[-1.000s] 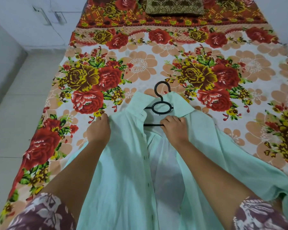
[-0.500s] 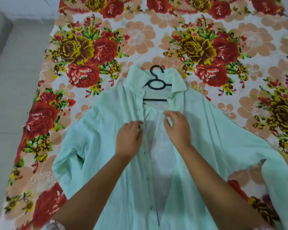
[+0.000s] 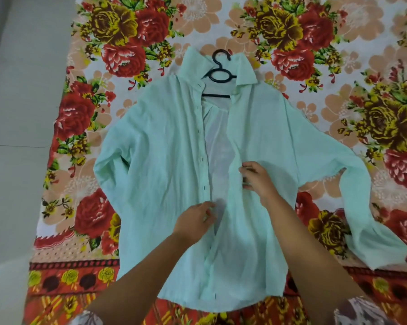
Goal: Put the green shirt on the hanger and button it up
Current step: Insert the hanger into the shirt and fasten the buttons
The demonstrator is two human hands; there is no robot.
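Item: one green shirt (image 3: 162, 160), flat on the bed (image 3: 338, 109), front open, collar over one black hanger (image 3: 219, 75).
Hands, two: left hand (image 3: 194, 222) low, fingers curled, pinching the buttoned edge; right hand (image 3: 258, 178) higher, fingers curled, gripping the opposite front edge.

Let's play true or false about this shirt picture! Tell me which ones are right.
1. The hanger is black. True.
2. The green shirt is buttoned to the top. False: its front gapes open below the collar.
3. The shirt lies on a flowery bedsheet. True.
4. The hanger lies beside the shirt. False: it sits inside the collar, with its hook poking out.
5. The left hand and right hand both touch the shirt's front edges. True.
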